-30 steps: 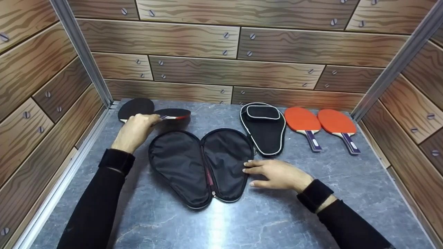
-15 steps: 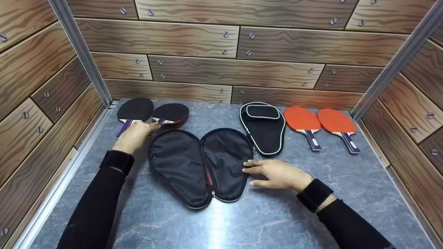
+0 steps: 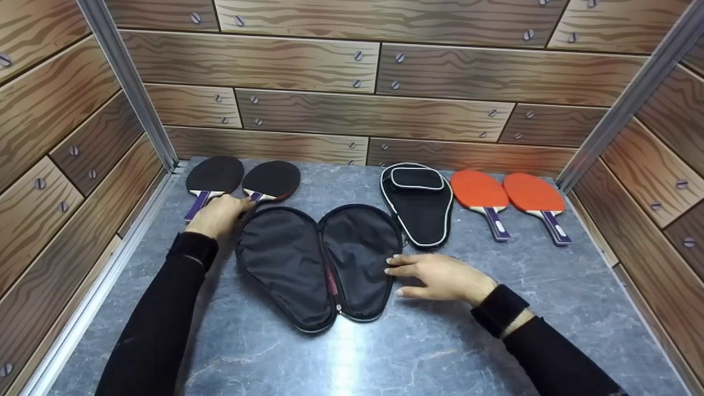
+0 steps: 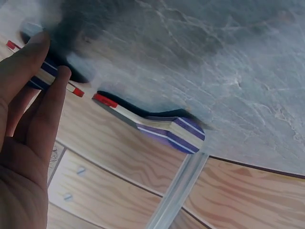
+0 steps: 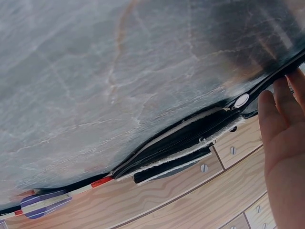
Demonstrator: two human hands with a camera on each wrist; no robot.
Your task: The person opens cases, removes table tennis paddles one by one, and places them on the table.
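Observation:
In the head view my left hand pinches the purple-striped handle of a black-faced table tennis paddle; its thumb and fingers lie either side of that handle in the left wrist view. Left of it lies another black-faced paddle, its handle pointing toward the person. A black paddle case lies spread open in the middle, lining up. At the right edge of the case, the fairly straight fingers of my right hand rest on the lining. The right wrist view shows this hand by the case's edge.
A closed black case with white piping lies at the back, right of centre. Beside it are two red-faced paddles, one nearer the case and one farther right. Wood-patterned walls enclose the grey marbled table.
The paddle in my left hand has tipped down from nearly edge-on to about flat on the table. My left hand has lowered slightly toward the person. My right hand has stayed put.

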